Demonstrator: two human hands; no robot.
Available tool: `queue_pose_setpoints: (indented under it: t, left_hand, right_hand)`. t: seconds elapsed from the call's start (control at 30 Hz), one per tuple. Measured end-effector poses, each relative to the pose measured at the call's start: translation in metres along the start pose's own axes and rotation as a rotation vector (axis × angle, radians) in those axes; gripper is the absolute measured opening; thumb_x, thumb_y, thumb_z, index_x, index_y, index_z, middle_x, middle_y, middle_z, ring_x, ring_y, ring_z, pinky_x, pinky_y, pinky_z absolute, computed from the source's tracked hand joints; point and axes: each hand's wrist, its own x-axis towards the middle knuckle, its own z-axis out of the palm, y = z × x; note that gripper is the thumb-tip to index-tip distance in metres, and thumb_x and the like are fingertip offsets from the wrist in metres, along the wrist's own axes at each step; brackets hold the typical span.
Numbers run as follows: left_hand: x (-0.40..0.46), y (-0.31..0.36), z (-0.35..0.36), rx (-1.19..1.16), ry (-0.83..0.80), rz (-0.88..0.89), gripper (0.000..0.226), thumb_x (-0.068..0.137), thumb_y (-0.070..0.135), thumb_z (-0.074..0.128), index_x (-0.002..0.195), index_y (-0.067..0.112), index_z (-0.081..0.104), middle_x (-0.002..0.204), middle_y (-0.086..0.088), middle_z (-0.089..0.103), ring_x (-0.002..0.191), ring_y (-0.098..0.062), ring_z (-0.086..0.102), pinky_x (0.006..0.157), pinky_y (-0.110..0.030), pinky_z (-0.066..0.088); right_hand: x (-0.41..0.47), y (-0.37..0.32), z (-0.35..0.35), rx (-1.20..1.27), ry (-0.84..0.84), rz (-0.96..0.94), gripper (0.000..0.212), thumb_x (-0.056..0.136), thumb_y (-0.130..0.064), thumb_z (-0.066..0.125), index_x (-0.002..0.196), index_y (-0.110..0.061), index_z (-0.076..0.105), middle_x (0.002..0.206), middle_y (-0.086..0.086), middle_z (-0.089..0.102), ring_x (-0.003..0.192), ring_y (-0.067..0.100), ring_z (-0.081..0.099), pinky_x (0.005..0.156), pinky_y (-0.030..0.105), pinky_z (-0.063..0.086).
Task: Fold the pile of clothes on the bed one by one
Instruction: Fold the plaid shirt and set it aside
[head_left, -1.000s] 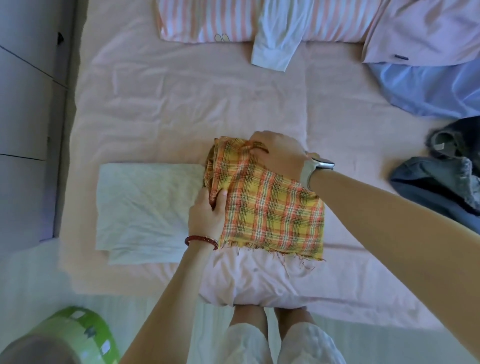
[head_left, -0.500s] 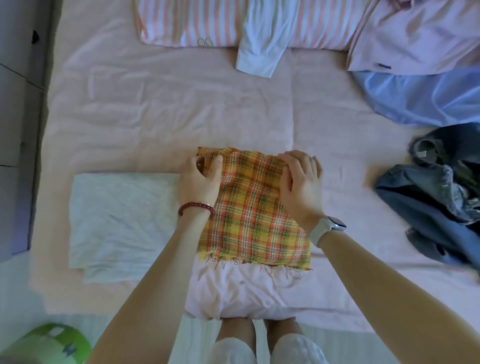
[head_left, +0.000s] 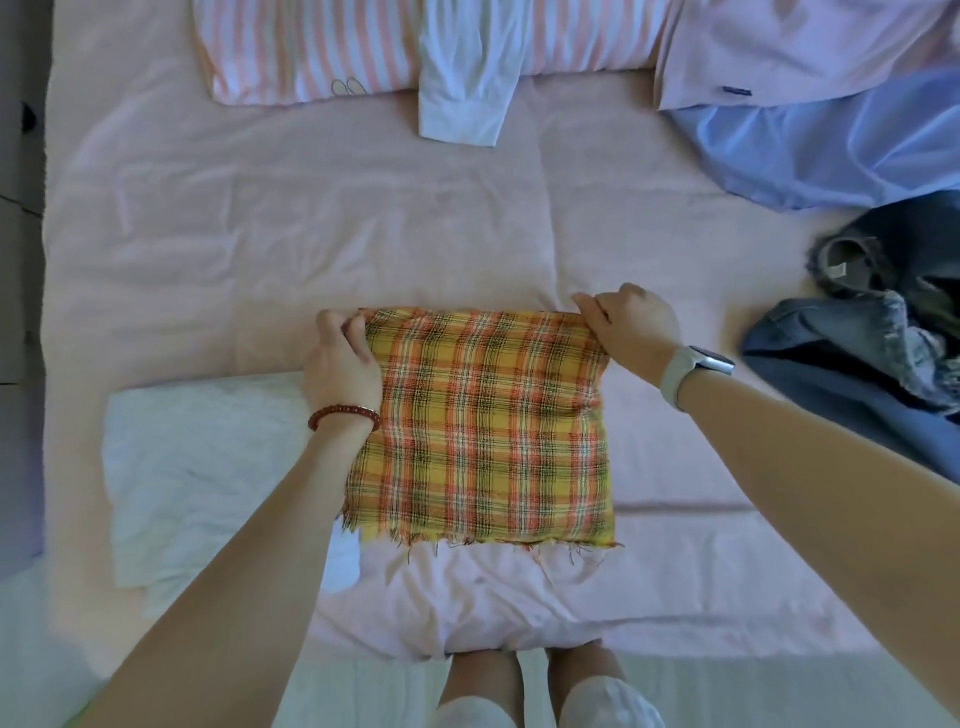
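Pink bedsheet (head_left: 311, 234) spreads wide, with a folded yellow plaid cloth (head_left: 483, 431) lying flat between the two hands. Left hand (head_left: 340, 364) pinches its far left corner; right hand (head_left: 631, 325) pinches the far right corner. A folded white garment (head_left: 208, 467) lies just outside the left hand, denim (head_left: 857, 364) beyond the right.

Single head-worn wide-angle view, looking steeply down, close over the bed (head_left: 260, 234)
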Motion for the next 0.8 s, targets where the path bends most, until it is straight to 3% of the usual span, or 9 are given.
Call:
queue_pose_setpoints:
  t: [0.1,0.17,0.23,0.3,0.37,0.43,0.57,0.7,0.8]
  left_hand:
    - [0.001,0.004,-0.001,0.085,0.008,0.010,0.028,0.101,0.027,0.030,0.106,0.004,0.045,0.078,-0.008,0.053,0.067,-0.029,0.049,0.052,-0.033,0.030]
    - [0.001,0.006,-0.006,0.146,0.050,0.041,0.026,0.100,0.024,0.035,0.111,0.004,0.046,0.095,-0.012,0.057,0.081,-0.033,0.055,0.056,-0.036,0.036]
    - [-0.002,0.006,-0.011,0.213,0.084,0.149,0.029,0.095,0.018,0.044,0.119,0.003,0.048,0.117,-0.018,0.053,0.103,-0.037,0.052,0.073,-0.044,0.043]
    - [-0.010,0.012,-0.011,0.258,0.108,0.350,0.032,0.089,0.015,0.050,0.119,0.004,0.052,0.124,-0.019,0.051,0.114,-0.039,0.046,0.088,-0.050,0.040]
    - [-0.020,0.027,-0.004,0.281,0.058,0.599,0.030,0.087,0.019,0.049,0.111,0.006,0.058,0.120,-0.015,0.056,0.114,-0.036,0.049,0.091,-0.051,0.040]
    - [-0.027,0.050,0.009,0.294,-0.081,0.777,0.035,0.087,0.029,0.043,0.108,0.008,0.062,0.115,-0.011,0.060,0.111,-0.032,0.053,0.093,-0.050,0.040]
    - [-0.032,0.107,0.045,0.372,-0.420,0.806,0.045,0.091,0.049,0.039,0.122,0.018,0.052,0.126,-0.003,0.054,0.122,-0.025,0.046,0.105,-0.046,0.029]
    - [-0.031,0.129,0.081,0.550,-0.498,0.841,0.045,0.097,0.047,0.032,0.115,0.011,0.053,0.112,-0.006,0.061,0.100,-0.026,0.057,0.076,-0.035,0.040]
    - [-0.021,0.119,0.098,0.537,-0.414,0.920,0.038,0.100,0.038,0.030,0.111,0.007,0.052,0.102,-0.007,0.063,0.078,-0.028,0.062,0.056,-0.032,0.038]
  right_hand:
    - [-0.002,-0.003,0.003,-0.004,0.113,0.092,0.047,0.099,-0.037,0.035,0.076,-0.003,0.056,0.079,0.015,0.050,0.082,0.030,0.048,0.071,0.034,0.031]
    - [-0.006,-0.002,0.006,0.148,0.267,0.109,0.035,0.099,-0.028,0.038,0.088,-0.001,0.058,0.092,0.017,0.058,0.093,0.034,0.052,0.076,0.035,0.032]
    - [-0.020,-0.002,0.010,0.289,0.451,0.035,0.029,0.096,-0.018,0.036,0.097,-0.001,0.059,0.100,0.015,0.059,0.094,0.034,0.054,0.079,0.037,0.035]
    - [-0.043,-0.004,0.019,0.387,0.574,-0.038,0.032,0.093,-0.017,0.034,0.103,0.000,0.059,0.101,0.014,0.059,0.094,0.031,0.055,0.081,0.039,0.041]
    - [-0.072,-0.008,0.032,0.547,0.560,0.006,0.035,0.093,-0.019,0.034,0.112,0.000,0.056,0.106,0.011,0.055,0.096,0.024,0.054,0.084,0.036,0.045]
    - [-0.099,-0.011,0.048,0.718,0.448,0.184,0.039,0.095,-0.024,0.035,0.126,-0.004,0.048,0.112,0.003,0.048,0.096,0.017,0.052,0.085,0.033,0.046]
    - [-0.137,-0.017,0.072,0.832,0.222,0.407,0.047,0.098,-0.031,0.036,0.142,-0.014,0.031,0.126,0.002,0.043,0.102,0.011,0.049,0.089,0.034,0.046]
    - [-0.145,-0.030,0.090,0.700,0.167,0.348,0.066,0.090,-0.053,0.027,0.146,-0.018,0.022,0.134,0.003,0.039,0.114,0.018,0.049,0.084,0.033,0.046]
    - [-0.134,-0.031,0.100,0.633,0.119,0.425,0.055,0.097,-0.045,0.028,0.146,-0.021,0.021,0.131,0.004,0.042,0.100,0.029,0.058,0.069,0.034,0.044]
